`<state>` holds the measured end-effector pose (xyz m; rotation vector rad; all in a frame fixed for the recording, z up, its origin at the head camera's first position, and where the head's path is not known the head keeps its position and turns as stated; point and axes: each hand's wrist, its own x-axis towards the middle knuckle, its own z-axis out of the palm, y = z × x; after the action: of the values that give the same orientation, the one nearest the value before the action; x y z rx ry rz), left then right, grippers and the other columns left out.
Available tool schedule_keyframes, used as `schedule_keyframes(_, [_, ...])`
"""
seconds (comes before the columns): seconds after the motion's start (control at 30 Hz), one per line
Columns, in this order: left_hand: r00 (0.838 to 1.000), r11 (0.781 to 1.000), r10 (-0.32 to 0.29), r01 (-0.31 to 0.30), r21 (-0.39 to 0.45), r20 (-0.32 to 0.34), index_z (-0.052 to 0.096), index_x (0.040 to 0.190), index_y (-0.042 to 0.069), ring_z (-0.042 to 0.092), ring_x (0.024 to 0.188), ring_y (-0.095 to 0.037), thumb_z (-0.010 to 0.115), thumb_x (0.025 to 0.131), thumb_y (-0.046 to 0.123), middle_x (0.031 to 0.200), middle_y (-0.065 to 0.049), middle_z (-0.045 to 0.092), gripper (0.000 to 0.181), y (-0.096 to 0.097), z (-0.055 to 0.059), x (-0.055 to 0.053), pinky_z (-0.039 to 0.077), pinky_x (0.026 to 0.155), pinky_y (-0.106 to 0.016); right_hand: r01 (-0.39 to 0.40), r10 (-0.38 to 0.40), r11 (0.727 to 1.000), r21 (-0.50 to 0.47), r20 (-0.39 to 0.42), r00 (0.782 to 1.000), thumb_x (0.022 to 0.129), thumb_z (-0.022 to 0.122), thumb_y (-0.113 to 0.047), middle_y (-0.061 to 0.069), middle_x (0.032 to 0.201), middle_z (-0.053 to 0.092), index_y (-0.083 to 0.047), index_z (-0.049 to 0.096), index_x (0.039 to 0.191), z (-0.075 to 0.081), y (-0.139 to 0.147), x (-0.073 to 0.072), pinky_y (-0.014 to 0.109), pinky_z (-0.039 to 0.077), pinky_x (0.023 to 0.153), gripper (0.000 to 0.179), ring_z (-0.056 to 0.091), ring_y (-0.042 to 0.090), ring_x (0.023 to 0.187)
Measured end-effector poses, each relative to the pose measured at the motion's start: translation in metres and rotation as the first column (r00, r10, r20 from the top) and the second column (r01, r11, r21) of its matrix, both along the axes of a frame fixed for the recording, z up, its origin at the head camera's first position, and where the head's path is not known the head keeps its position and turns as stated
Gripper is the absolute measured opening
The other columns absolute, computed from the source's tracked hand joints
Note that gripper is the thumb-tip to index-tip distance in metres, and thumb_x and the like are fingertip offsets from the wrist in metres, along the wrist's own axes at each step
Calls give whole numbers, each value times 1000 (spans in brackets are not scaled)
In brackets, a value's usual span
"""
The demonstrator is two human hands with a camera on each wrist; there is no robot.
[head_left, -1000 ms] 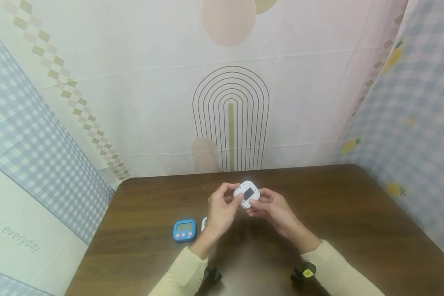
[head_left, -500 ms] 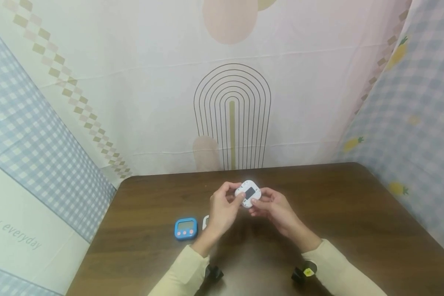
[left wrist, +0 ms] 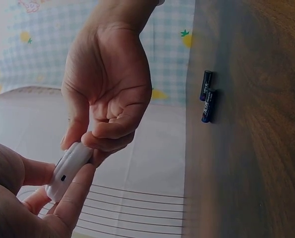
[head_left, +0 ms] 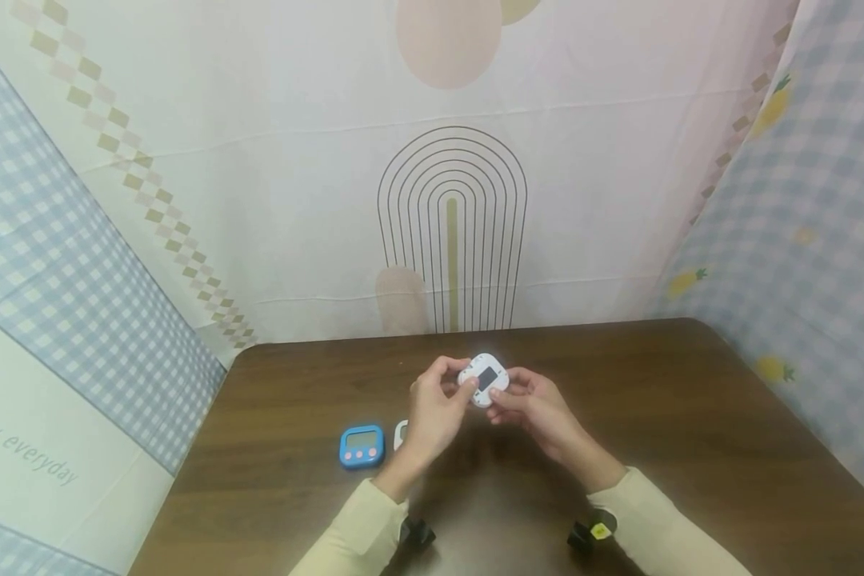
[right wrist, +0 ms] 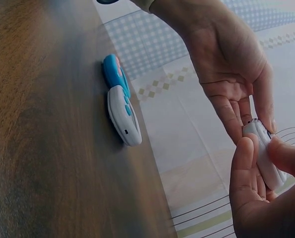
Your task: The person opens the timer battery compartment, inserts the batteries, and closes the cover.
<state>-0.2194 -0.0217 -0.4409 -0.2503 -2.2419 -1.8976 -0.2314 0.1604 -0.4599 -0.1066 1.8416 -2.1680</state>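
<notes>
Brown worktop point(head_left: 274, 512) spreads below; my left hand point(head_left: 435, 412) and right hand point(head_left: 538, 408) pinch a white device point(head_left: 498, 371) above it, toward the far edge. I seem to be working its dark-patched face; the next move calls for steady thumbs. Left-edgeward lies a blue timer point(head_left: 362, 458).

The head view has shifted slightly, showing the white device point(head_left: 486, 379) marginally further right.

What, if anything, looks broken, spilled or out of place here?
Nothing looks spilled or broken. Slightly untidy, perhaps: two dark blue cylindrical batteries lie loose and staggered on the brown wood-grain table. The white rounded plastic device held between left hand and right hand shows no obvious damage, though fine details are unclear.
</notes>
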Motion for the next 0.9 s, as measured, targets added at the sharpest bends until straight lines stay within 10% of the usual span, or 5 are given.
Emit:
schedule_keyframes(0.3, [1000, 1000, -4, 4, 0, 11, 71, 116, 1, 78, 91, -30, 75, 94, -3, 113, -19, 76, 22, -1, 0, -2, 67, 73, -50, -3, 6, 997, 72, -39, 999, 100, 72, -7, 12, 100, 77, 6, 54, 131, -2, 2, -3, 33, 67, 79, 38, 75, 20, 80])
schedule_keyframes(0.63, [998, 998, 45, -44, -47, 39, 68, 114, 7, 72, 81, -18, 80, 93, 7, 111, -13, 72, 25, -3, -7, -5, 64, 63, -25, 130, -30, 945, 301, -315, 949, 93, 81, -9, 20, 128, 67, -8, 61, 140, -2, 0, -2, 35, 66, 82, 51, 74, 26, 91])
schedule_keyframes(0.9, [998, 999, -20, 17, 51, 57, 69, 122, 6, 78, 93, -28, 66, 105, 13, 121, -16, 71, 18, -3, -7, -3, 67, 72, -34, 88, -27, 969, 233, -250, 968, 95, 76, -8, 24, 134, 65, -2, 60, 143, -1, 4, -5, 38, 66, 86, 51, 75, 24, 97])
